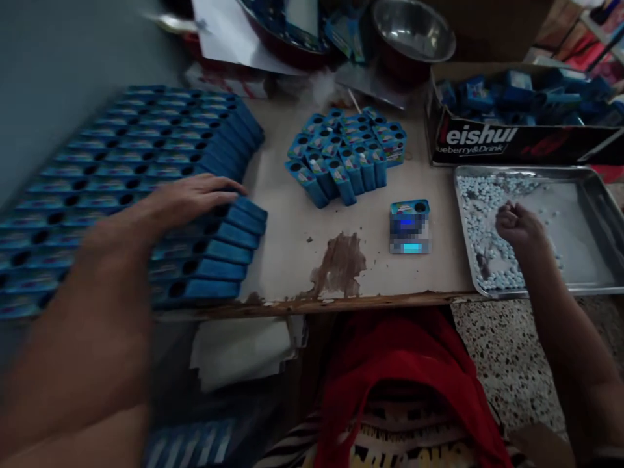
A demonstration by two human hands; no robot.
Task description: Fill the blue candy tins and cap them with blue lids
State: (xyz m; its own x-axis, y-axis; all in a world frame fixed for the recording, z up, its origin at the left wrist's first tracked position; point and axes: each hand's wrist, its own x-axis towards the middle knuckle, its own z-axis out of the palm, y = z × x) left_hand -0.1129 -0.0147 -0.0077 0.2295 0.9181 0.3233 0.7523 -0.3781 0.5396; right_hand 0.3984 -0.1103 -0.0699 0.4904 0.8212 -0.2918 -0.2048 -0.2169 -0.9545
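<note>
My left hand (195, 198) lies with fingers stretched out over the right end of the packed rows of small blue boxes (131, 153). Each box in the block shows a dark round hole on top. The thumb and whatever is under the palm are hidden. Over the metal tray (589, 188) my right hand (519, 224) is closed in a fist, near the pale pellets (478, 227) on the tray's left side. What is inside the fist cannot be seen. Between the two hands a single blue box (409, 224) sits on the table, its front blurred out.
A cluster of blue boxes (346, 156) stands mid-table. Behind the tray is a black carton (487, 146) full of blue boxes. Metal bowls, one shiny (414, 29), are at the back. The table's front edge (351, 304) runs above my red apron (404, 364).
</note>
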